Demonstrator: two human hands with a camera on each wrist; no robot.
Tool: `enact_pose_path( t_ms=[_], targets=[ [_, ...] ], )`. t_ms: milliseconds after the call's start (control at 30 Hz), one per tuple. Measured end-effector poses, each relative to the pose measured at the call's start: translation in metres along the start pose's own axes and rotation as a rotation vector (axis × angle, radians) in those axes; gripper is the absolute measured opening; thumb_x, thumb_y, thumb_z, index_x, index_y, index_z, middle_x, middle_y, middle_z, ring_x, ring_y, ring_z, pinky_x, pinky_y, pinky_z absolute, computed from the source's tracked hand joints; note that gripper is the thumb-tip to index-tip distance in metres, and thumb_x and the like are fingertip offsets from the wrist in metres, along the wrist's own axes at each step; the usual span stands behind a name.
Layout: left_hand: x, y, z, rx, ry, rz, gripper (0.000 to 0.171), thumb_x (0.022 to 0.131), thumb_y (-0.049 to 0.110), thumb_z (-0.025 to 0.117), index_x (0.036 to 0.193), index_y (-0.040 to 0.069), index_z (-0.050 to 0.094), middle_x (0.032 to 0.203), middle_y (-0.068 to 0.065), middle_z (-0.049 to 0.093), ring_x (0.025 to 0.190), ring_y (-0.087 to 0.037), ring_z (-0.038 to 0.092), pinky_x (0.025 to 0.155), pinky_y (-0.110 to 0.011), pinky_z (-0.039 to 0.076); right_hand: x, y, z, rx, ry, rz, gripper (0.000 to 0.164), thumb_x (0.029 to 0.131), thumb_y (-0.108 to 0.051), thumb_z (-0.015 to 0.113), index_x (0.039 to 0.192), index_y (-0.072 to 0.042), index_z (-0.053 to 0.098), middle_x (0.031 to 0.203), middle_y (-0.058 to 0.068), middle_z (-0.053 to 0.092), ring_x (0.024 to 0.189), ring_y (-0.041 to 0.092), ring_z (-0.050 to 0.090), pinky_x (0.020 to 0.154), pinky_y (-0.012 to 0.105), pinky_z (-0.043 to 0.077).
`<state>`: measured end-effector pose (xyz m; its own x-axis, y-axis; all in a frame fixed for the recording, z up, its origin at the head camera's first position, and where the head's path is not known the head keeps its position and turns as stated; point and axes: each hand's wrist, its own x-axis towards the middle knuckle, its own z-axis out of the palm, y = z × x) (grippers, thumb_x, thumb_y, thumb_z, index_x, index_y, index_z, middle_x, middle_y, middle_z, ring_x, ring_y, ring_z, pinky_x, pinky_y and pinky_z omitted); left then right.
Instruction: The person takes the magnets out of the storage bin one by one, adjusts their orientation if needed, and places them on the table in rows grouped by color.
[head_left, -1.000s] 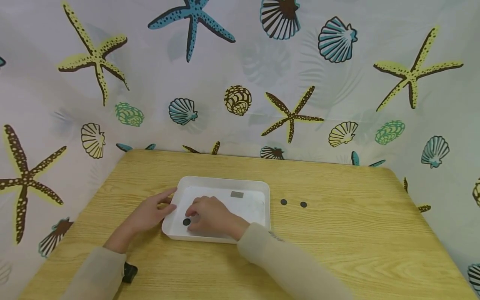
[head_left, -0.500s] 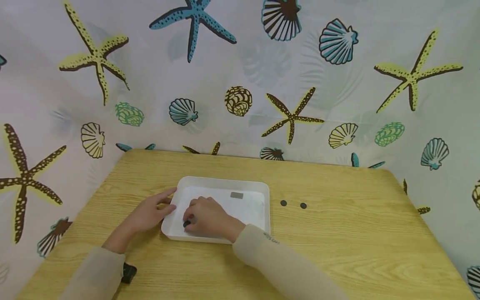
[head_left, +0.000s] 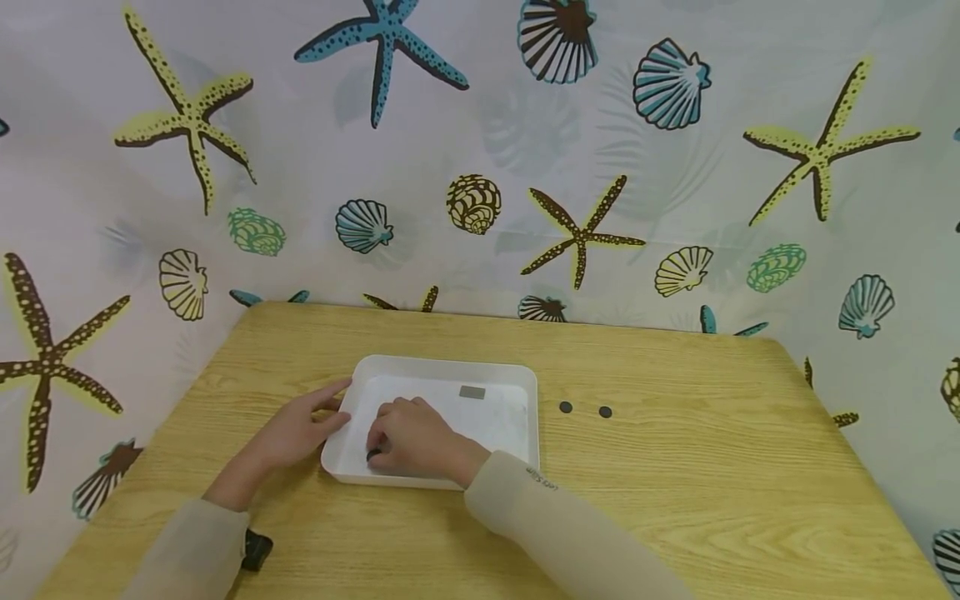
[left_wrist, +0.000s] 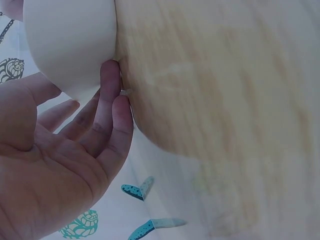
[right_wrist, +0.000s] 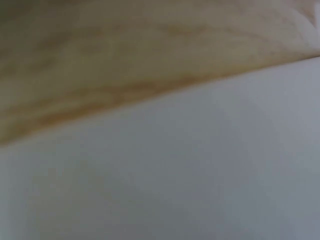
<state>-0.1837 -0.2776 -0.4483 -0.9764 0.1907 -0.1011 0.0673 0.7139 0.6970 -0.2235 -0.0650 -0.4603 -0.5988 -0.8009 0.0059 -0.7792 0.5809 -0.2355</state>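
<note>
White tray [head_left: 491,422] underneath, pinches a dark disc [head_left: 372,455] in the right hand [head_left: 414,437], by the tray's near left corner. Flat and visible a second ago, now tipped and mostly covered: apparently a secured grip, no longer a reach. Rests the left hand [head_left: 300,429] on the left edge, with thumb and forefinger apart.

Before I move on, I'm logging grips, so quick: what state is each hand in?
Left hand: open, fingers resting against the end of the white tray.
Right hand: closed, pinching a small black disc.
</note>
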Motion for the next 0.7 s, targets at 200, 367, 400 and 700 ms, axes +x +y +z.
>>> enact_pose_path(
  t_ms=[200, 367, 400, 700],
  targets=[
    [0.000, 0.000, 0.001, 0.004, 0.000, -0.001, 0.062, 0.107, 0.023, 0.056, 0.161, 0.002, 0.032, 0.136, -0.033, 0.060, 0.125, -0.045, 0.060, 0.091, -0.045, 0.057, -0.002, 0.003, -0.004, -0.006, 0.017, -0.008, 0.014, 0.094, -0.038, 0.075, 0.103, -0.029, 0.081, 0.101, -0.016, 0.069, 0.094, 0.001, 0.056, 0.090, 0.023, 0.043],
    [0.002, -0.002, 0.002, 0.013, 0.006, -0.008, 0.062, 0.107, 0.023, 0.056, 0.161, 0.002, 0.031, 0.136, -0.032, 0.060, 0.125, -0.045, 0.061, 0.090, -0.044, 0.056, -0.004, 0.007, -0.012, -0.006, 0.029, 0.003, 0.013, 0.095, -0.035, 0.074, 0.104, -0.028, 0.081, 0.102, -0.014, 0.069, 0.094, 0.003, 0.057, 0.092, 0.025, 0.044],
    [0.002, -0.002, 0.002, 0.016, 0.008, -0.009, 0.063, 0.107, 0.023, 0.056, 0.161, 0.003, 0.031, 0.136, -0.032, 0.060, 0.125, -0.045, 0.061, 0.090, -0.043, 0.056, -0.004, 0.007, -0.014, -0.008, 0.027, 0.006, 0.014, 0.095, -0.035, 0.074, 0.105, -0.028, 0.080, 0.103, -0.014, 0.070, 0.095, 0.003, 0.057, 0.092, 0.025, 0.044],
    [0.004, -0.003, 0.003, 0.023, 0.006, -0.016, 0.063, 0.107, 0.023, 0.057, 0.161, 0.004, 0.031, 0.137, -0.032, 0.060, 0.125, -0.044, 0.061, 0.093, -0.048, 0.057, -0.010, 0.008, -0.024, -0.018, 0.038, 0.019, 0.016, 0.095, -0.038, 0.075, 0.106, -0.027, 0.079, 0.107, -0.012, 0.070, 0.103, 0.006, 0.060, 0.095, 0.027, 0.044]
  ],
)
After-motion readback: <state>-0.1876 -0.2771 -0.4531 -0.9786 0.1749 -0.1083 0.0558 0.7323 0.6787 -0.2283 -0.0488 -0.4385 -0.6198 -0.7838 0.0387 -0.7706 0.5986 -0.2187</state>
